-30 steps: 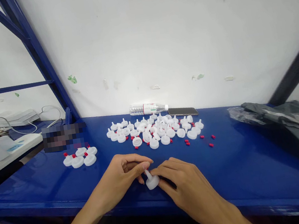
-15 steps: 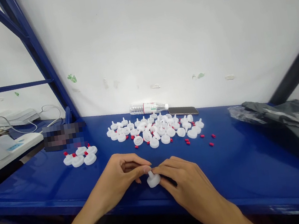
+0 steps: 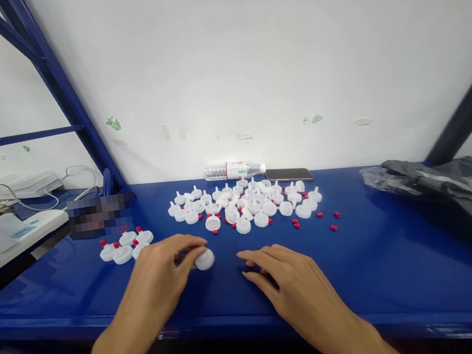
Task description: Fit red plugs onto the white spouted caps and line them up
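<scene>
Between thumb and fingers, my left hand (image 3: 167, 267) pinches a white nozzle cap (image 3: 204, 259) above the blue table (image 3: 364, 264). My right hand (image 3: 284, 276) is apart from it, thumb and fingertips parted with nothing between them. Behind the hands lies a spread of white nozzle caps (image 3: 243, 225), some upright and some tipped over. Small red tips (image 3: 334, 227) lie among them and to their right. On the left stand several white caps with red tips on their spouts (image 3: 122, 254); my left hand partly covers one.
A clear bottle (image 3: 235, 170) and a dark phone (image 3: 289, 175) lie by the wall. White power strips (image 3: 26, 229) are at the left edge. Dark cloth and plastic wrap (image 3: 441, 182) lie on the right. A blue frame post (image 3: 59, 91) rises at the left.
My left hand has moved left and slightly away from me with the white cap. My right hand has let go of the cap and stayed nearly in place, its fingertips now parted.
</scene>
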The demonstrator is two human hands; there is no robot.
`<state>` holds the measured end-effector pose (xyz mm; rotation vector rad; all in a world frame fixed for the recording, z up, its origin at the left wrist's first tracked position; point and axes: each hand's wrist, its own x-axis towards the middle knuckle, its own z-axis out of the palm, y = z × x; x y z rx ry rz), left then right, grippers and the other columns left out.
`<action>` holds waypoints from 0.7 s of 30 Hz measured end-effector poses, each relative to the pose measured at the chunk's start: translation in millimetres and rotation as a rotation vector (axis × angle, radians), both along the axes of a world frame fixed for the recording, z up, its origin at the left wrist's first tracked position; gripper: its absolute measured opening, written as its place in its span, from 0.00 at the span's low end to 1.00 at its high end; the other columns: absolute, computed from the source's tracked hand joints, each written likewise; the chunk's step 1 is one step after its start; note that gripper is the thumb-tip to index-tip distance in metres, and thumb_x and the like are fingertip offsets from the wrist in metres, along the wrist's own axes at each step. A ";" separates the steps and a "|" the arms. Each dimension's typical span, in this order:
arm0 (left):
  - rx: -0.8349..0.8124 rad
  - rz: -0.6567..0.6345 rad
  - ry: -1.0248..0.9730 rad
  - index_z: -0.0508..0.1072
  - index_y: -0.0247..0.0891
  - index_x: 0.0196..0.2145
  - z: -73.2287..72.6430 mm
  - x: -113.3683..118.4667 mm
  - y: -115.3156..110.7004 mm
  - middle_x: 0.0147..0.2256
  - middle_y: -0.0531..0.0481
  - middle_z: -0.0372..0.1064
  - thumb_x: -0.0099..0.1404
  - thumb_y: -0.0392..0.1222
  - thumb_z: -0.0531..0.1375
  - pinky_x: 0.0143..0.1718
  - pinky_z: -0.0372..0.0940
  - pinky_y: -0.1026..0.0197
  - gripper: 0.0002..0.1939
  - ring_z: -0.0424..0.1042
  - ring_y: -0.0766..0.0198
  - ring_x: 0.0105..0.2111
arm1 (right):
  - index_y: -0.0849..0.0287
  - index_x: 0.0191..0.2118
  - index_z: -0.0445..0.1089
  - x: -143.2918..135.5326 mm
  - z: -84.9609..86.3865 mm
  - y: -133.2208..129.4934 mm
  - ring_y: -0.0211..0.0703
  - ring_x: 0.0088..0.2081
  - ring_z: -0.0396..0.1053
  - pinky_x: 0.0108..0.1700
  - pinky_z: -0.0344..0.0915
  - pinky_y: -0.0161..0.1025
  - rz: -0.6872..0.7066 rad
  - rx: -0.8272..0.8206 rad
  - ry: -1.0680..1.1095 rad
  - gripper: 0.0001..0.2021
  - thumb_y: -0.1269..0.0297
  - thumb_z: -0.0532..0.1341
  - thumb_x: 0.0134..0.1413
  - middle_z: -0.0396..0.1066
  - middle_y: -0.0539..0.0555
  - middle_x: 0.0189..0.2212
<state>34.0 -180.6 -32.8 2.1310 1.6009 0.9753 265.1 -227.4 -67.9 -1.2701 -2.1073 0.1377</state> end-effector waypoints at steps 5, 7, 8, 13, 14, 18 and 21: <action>0.040 0.150 0.286 0.81 0.44 0.34 10.8 -32.1 15.5 0.33 0.49 0.82 0.62 0.50 0.57 0.36 0.63 0.53 0.14 0.79 0.49 0.34 | 0.53 0.49 0.76 -1.2 1.2 -2.0 0.46 0.42 0.76 0.45 0.71 0.42 0.000 -0.011 0.000 0.10 0.70 0.61 0.67 0.79 0.51 0.43; 0.031 0.170 0.321 0.81 0.44 0.33 13.0 -34.1 17.1 0.33 0.49 0.82 0.63 0.51 0.56 0.35 0.62 0.53 0.15 0.78 0.49 0.33 | 0.53 0.47 0.76 -1.5 1.7 -2.5 0.45 0.42 0.76 0.46 0.71 0.41 -0.011 -0.014 -0.004 0.09 0.70 0.60 0.68 0.79 0.50 0.43; 0.029 0.177 0.333 0.81 0.44 0.34 13.4 -33.3 17.4 0.33 0.49 0.82 0.63 0.50 0.55 0.35 0.62 0.53 0.15 0.78 0.49 0.33 | 0.52 0.47 0.76 -1.8 2.2 -2.5 0.45 0.43 0.76 0.46 0.71 0.41 -0.025 -0.017 -0.009 0.09 0.69 0.60 0.68 0.79 0.50 0.43; 0.000 0.175 0.366 0.80 0.44 0.34 12.4 -30.0 22.8 0.34 0.49 0.82 0.64 0.47 0.55 0.37 0.63 0.54 0.13 0.78 0.50 0.37 | 0.51 0.62 0.67 -5.8 12.2 2.9 0.48 0.40 0.78 0.38 0.71 0.42 -0.145 -0.078 -0.080 0.17 0.64 0.57 0.70 0.79 0.51 0.42; -0.002 0.177 0.366 0.80 0.44 0.35 12.0 -31.4 24.5 0.35 0.49 0.82 0.65 0.46 0.55 0.37 0.64 0.55 0.12 0.79 0.50 0.38 | 0.51 0.66 0.63 -6.9 16.3 5.5 0.49 0.39 0.78 0.37 0.71 0.43 -0.179 -0.103 -0.120 0.21 0.63 0.57 0.71 0.79 0.51 0.42; 0.010 0.211 0.389 0.81 0.42 0.46 9.6 -39.7 29.2 0.41 0.46 0.83 0.67 0.44 0.54 0.41 0.66 0.54 0.17 0.79 0.49 0.43 | 0.59 0.74 0.48 -11.6 33.9 18.0 0.54 0.35 0.79 0.32 0.70 0.45 -0.312 -0.220 -0.382 0.30 0.64 0.55 0.71 0.79 0.57 0.44; 0.018 0.239 0.438 0.79 0.39 0.54 6.8 -39.3 27.8 0.43 0.42 0.82 0.70 0.44 0.53 0.42 0.67 0.50 0.21 0.78 0.44 0.45 | 0.60 0.72 0.52 -13.9 40.0 22.6 0.55 0.36 0.79 0.32 0.71 0.45 -0.332 -0.246 -0.519 0.28 0.63 0.55 0.71 0.77 0.62 0.49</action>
